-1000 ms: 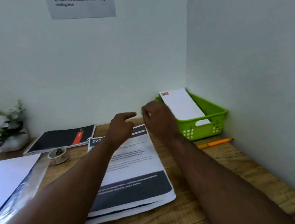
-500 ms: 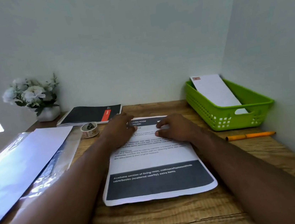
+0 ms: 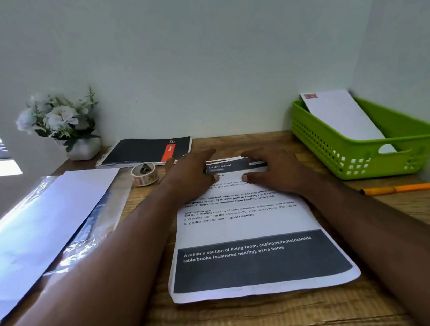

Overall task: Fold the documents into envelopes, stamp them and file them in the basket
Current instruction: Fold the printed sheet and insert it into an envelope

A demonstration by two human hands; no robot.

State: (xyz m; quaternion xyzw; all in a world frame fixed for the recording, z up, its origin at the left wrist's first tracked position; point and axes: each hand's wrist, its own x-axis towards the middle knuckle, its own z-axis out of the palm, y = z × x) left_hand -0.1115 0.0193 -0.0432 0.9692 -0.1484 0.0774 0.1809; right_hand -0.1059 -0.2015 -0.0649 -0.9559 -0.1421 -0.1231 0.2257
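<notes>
A printed document (image 3: 246,229) with dark header and footer bands lies flat on the wooden desk (image 3: 255,320) in front of me. My left hand (image 3: 191,176) rests flat on its far left part, fingers straight. My right hand (image 3: 277,168) lies flat on its far right part. A green basket (image 3: 343,155) stands at the back right with a stamped white envelope (image 3: 340,115) leaning inside it. A stack of white envelopes (image 3: 40,227) in clear plastic wrap lies at the left. A roll of stamps (image 3: 144,173) sits behind my left hand.
A black notebook (image 3: 147,150) with an orange strip lies at the back centre. A white pot of flowers (image 3: 68,124) stands at the back left. An orange pen (image 3: 404,188) lies by the right wall, in front of the basket. Walls close the back and right.
My hands came down from near the basket onto the far end of the document and now lie flat there. The view swung left and down; the sheet now lies straight.
</notes>
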